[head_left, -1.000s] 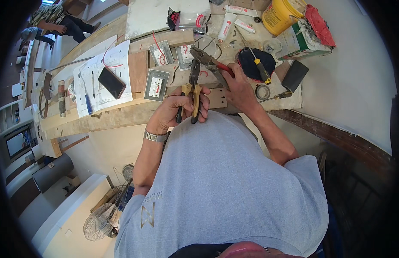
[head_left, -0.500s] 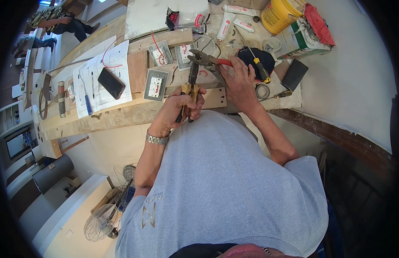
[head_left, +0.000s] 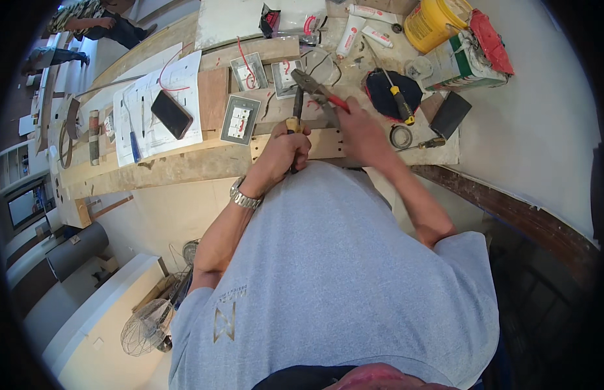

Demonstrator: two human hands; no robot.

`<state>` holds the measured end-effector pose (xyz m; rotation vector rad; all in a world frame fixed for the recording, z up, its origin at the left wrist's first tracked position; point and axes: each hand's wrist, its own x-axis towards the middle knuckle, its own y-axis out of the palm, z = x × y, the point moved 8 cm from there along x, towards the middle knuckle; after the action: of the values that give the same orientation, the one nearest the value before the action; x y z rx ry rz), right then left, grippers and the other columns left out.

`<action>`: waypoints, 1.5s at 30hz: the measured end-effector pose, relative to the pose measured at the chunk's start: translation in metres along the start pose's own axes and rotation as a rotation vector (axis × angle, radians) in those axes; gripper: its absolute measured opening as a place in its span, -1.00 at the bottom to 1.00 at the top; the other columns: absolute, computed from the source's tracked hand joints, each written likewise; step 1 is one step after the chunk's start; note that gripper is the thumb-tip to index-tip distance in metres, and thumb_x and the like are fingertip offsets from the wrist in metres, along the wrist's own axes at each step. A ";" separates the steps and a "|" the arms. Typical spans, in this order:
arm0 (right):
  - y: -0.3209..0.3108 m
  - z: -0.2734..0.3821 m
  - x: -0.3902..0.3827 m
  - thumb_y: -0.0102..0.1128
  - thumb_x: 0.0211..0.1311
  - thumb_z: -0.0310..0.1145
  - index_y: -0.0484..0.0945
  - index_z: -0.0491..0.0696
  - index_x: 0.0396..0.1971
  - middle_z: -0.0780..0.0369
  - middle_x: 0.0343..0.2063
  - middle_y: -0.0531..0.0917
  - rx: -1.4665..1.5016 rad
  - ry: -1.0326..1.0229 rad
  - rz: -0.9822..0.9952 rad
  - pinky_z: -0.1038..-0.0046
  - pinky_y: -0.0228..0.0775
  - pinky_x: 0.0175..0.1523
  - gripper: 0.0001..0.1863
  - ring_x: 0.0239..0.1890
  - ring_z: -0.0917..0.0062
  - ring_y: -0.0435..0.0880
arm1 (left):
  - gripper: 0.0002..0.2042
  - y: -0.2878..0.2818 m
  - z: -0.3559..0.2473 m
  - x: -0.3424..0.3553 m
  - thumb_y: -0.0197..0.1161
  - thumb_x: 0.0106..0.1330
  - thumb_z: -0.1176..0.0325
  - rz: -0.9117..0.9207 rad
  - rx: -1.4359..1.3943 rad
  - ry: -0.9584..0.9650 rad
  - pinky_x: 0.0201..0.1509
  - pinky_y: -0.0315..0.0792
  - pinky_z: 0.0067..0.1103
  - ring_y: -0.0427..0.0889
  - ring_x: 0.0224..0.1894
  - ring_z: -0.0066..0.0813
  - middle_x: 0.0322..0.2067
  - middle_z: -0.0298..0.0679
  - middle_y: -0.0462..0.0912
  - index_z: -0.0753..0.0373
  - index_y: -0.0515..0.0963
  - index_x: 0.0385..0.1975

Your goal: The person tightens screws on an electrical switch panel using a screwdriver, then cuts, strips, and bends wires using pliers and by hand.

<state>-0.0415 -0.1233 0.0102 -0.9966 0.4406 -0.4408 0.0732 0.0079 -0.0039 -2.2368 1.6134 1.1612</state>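
Observation:
My left hand (head_left: 283, 155) is closed round the handles of yellow-and-black pliers (head_left: 293, 125), whose dark jaws point away from me. My right hand (head_left: 365, 133) grips red-handled pliers (head_left: 339, 103). Their metal head slants up to the left, crossing just above the tip of the other pliers. I cannot make out what, if anything, lies between either pair of jaws. Left of my left hand lies a grey-framed socket plate (head_left: 233, 132) with white modules. Beyond it are a wall box (head_left: 258, 62) with a red wire and a second box (head_left: 278, 70).
A phone (head_left: 171, 115) lies on paper drawings (head_left: 140, 82) at left. Rightward are a yellow-black screwdriver (head_left: 401, 104) on a dark cloth (head_left: 376, 88), a tape roll (head_left: 401, 137), a yellow bucket (head_left: 427, 27) and a green-white can (head_left: 453, 68). White tubes (head_left: 351, 36) lie farther back. Another person (head_left: 100, 25) stands far left.
The yellow-black pliers' handles were spread and are now squeezed together. My right hand has lowered, tilting the red-handled pliers from nearly level to a slant.

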 end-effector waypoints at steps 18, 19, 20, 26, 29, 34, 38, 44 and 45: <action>0.020 -0.065 -0.004 0.39 0.18 -0.49 0.49 -0.18 0.21 -0.05 0.04 0.47 0.055 0.266 -0.150 0.05 0.46 0.17 -0.44 0.05 -0.06 0.59 | -0.70 -0.029 -0.034 -0.017 0.17 0.18 0.45 -0.384 0.779 0.408 -0.25 0.38 -0.47 0.43 -0.39 -0.43 -0.46 -0.25 0.46 0.32 0.42 -0.07; 0.019 -0.060 -0.003 0.40 0.15 -0.50 0.47 -0.19 0.22 -0.08 0.14 0.45 0.000 0.282 -0.136 -0.02 0.48 0.20 -0.41 0.04 -0.10 0.61 | -0.69 -0.031 -0.031 -0.013 0.17 0.18 0.47 -0.337 0.703 0.423 -0.27 0.39 -0.49 0.44 -0.41 -0.45 -0.45 -0.26 0.47 0.31 0.43 -0.06; 0.017 -0.052 -0.004 0.40 0.15 -0.50 0.47 -0.19 0.22 -0.08 0.14 0.45 -0.002 0.283 -0.138 -0.02 0.48 0.20 -0.41 0.04 -0.10 0.61 | -0.69 -0.032 -0.028 -0.010 0.17 0.17 0.48 -0.289 0.627 0.437 -0.29 0.41 -0.51 0.46 -0.43 -0.47 -0.45 -0.26 0.49 0.30 0.45 -0.05; -0.029 -0.004 0.007 0.42 0.28 -0.42 0.53 -0.13 0.23 0.05 0.17 0.54 0.095 -0.130 -0.470 0.30 0.58 0.11 -0.48 -0.04 0.21 0.65 | -0.52 0.002 -0.022 -0.008 0.13 0.17 0.42 0.238 -0.212 0.180 -0.56 0.39 -0.57 0.48 -0.59 -0.39 -0.40 -0.12 0.57 0.41 0.48 0.14; -0.014 0.004 0.029 0.31 0.48 -0.32 0.58 -0.11 0.20 0.16 0.10 0.64 1.162 -0.077 -0.221 0.44 0.57 0.06 -0.62 -0.06 0.47 0.70 | -0.34 0.019 -0.027 -0.016 0.18 0.08 0.36 0.462 -0.343 0.094 -0.59 0.50 -0.44 0.55 -0.62 -0.28 -0.42 0.03 0.59 0.57 0.39 0.24; -0.005 0.023 0.043 0.11 0.64 -0.25 0.63 -0.18 0.17 0.25 -0.03 0.73 1.222 -0.199 -0.021 0.47 0.55 0.09 -0.65 -0.04 0.66 0.67 | -0.26 0.027 -0.025 -0.019 0.15 0.09 0.29 0.827 -0.694 0.035 -0.63 0.62 -0.34 0.69 -0.55 -0.08 -0.29 0.26 0.64 0.68 0.32 0.29; -0.003 0.023 0.043 0.13 0.64 -0.23 0.65 -0.20 0.10 0.26 -0.18 0.76 1.281 -0.182 -0.060 0.52 0.57 0.00 -0.65 -0.21 0.66 0.70 | -0.16 0.029 -0.024 -0.025 0.19 0.06 0.31 0.773 -0.652 -0.037 -0.46 0.73 -0.24 0.77 -0.35 0.07 -0.10 0.36 0.66 0.66 0.25 0.40; -0.001 -0.028 0.048 0.23 0.60 -0.15 0.48 -0.13 0.29 0.18 -0.20 0.77 1.549 0.143 -0.268 0.50 0.54 -0.17 -0.54 -0.35 0.57 0.75 | -0.27 0.018 -0.018 -0.003 0.19 0.09 0.39 0.530 -0.304 0.026 -0.24 0.64 -0.49 0.72 -0.26 -0.24 -0.05 0.07 0.69 0.49 0.38 0.37; 0.001 -0.034 0.047 0.23 0.60 -0.15 0.48 -0.13 0.29 0.18 -0.20 0.77 1.546 0.148 -0.277 0.50 0.54 -0.17 -0.54 -0.35 0.57 0.75 | -0.33 0.009 -0.013 0.007 0.20 0.11 0.42 0.496 -0.190 0.028 -0.31 0.57 -0.57 0.67 -0.33 -0.36 -0.11 -0.02 0.70 0.44 0.42 0.34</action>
<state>-0.0203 -0.1720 -0.0134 0.4912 -0.0031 -0.8899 0.0721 -0.0075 0.0034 -2.0154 2.2386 1.4505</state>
